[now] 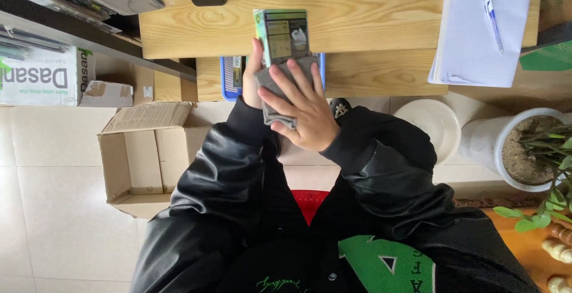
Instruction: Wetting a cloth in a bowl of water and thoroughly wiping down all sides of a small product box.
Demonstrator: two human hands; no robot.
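From the head camera, your left hand [252, 78] grips the left edge of a small green-and-grey printed cardboard box [282, 36], holding it upright above the near edge of the pale wooden desk [369, 19]. Your right hand [304, 111] lies spread over a folded grey cloth [280, 99], pressing it against the box's lower face. A blue plastic tray [231, 78] sits just behind the box, and a white paper pad [471, 37] with a blue pen [493, 22] lies well apart to the right.

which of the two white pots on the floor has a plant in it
The big white pot at the far right: it holds soil and green leafy stems. The smaller white pot beside it, nearer the person's sleeve, shows only a plain white top.
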